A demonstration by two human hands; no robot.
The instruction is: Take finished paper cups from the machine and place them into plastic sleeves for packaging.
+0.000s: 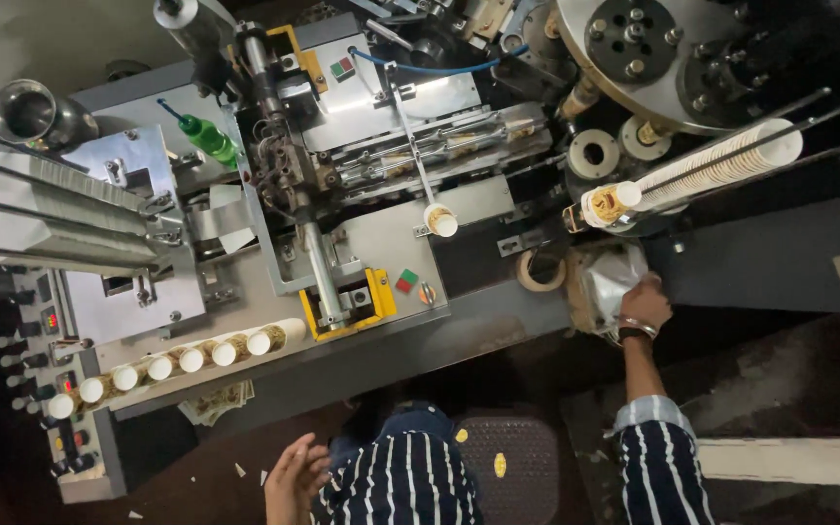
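Reaching with our right hand [646,303] into the clear plastic bag [607,280] that hangs at the machine's edge, just below the mouth of the long paper-cup stack [721,167] lying on its rods. Our fingers are buried in the bag's folds — we cannot tell whether they're pinched on the plastic or just pressed against it. Our left hand [296,478] hangs low by the striped shirt, fingers loosely apart, holding nothing. Risks as we see them: the bag sits close under the stack's outlet and near the tape roll [542,272], so a tug could pull it off whatever holds it and cups would spill to the floor. The rotating turret [634,49] is above and well apart from the wrist, but the sleeve and bangle sit near moving parts — snag hazard if we lean in further. The single cup [441,222] on the arm mid-machine and the row of finished cups [172,364] on the left chute are out of reach, likely unaffected.
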